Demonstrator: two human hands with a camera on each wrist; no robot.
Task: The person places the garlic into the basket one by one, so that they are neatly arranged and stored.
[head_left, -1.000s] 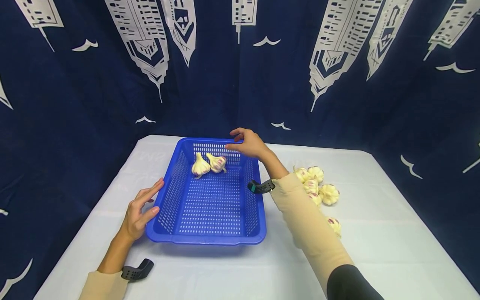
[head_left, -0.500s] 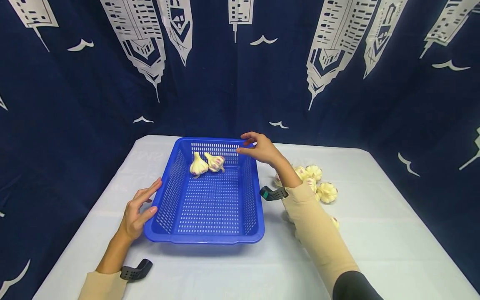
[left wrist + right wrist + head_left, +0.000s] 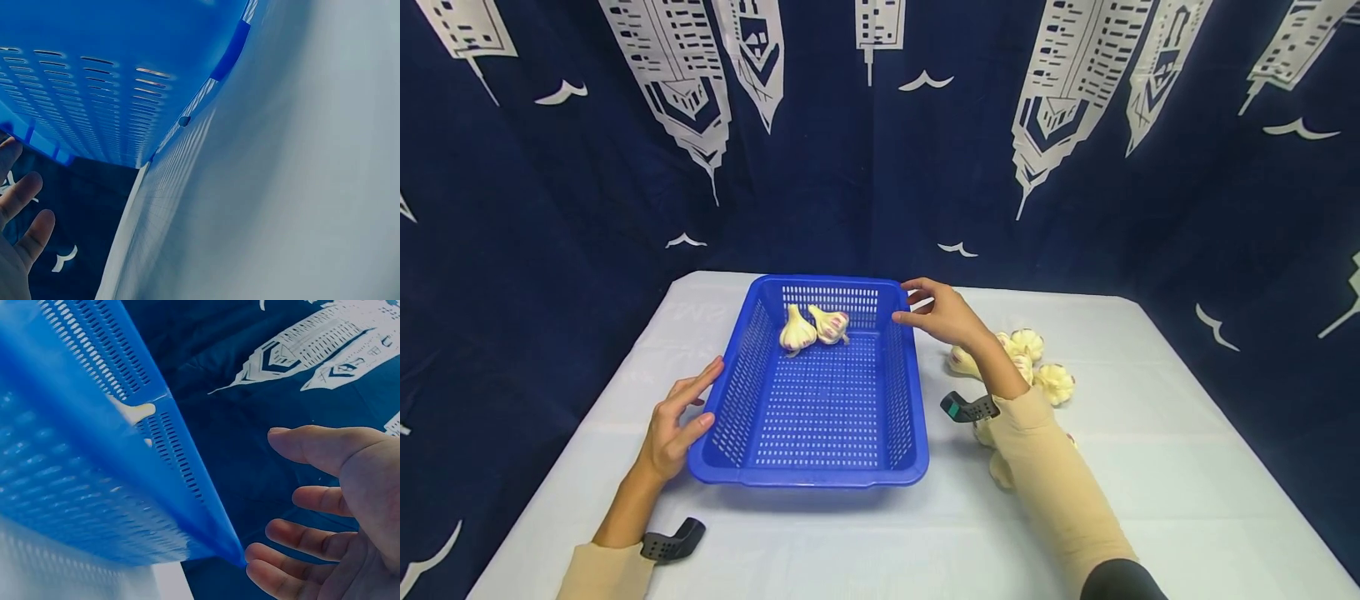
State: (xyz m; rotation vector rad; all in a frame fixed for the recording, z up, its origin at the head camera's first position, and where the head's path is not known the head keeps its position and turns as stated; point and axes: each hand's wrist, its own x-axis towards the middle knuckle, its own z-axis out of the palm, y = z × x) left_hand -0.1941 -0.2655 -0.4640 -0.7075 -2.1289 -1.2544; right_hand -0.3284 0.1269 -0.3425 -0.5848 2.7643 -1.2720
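A blue perforated plastic basket [image 3: 808, 477] sits mid-table with two garlic bulbs in its far left part, one bulb [image 3: 797, 331] upright and the other [image 3: 831, 323] leaning next to it. My left hand [image 3: 672, 429] touches the basket's left rim with fingers extended. At the far right corner, my right hand [image 3: 946, 315] hovers with fingers spread and nothing between them. The right wrist view shows the open palm [image 3: 369, 506] beside the basket wall [image 3: 81, 462]. Under and beyond my right forearm lie several more garlic bulbs [image 3: 1055, 384], some partly hidden by the sleeve.
A white cloth [image 3: 1150, 467] covers the table. Behind it hangs a navy curtain [image 3: 880, 183] with white building prints. Single garlic bulbs [image 3: 964, 362] lie close to the basket's right side. Dark straps [image 3: 674, 542] with cameras sit on both wrists.
My right hand has drawn back rightward and a little nearer, from over the basket's far side to its right corner. Left hand, basket and the bulbs inside hold their places.
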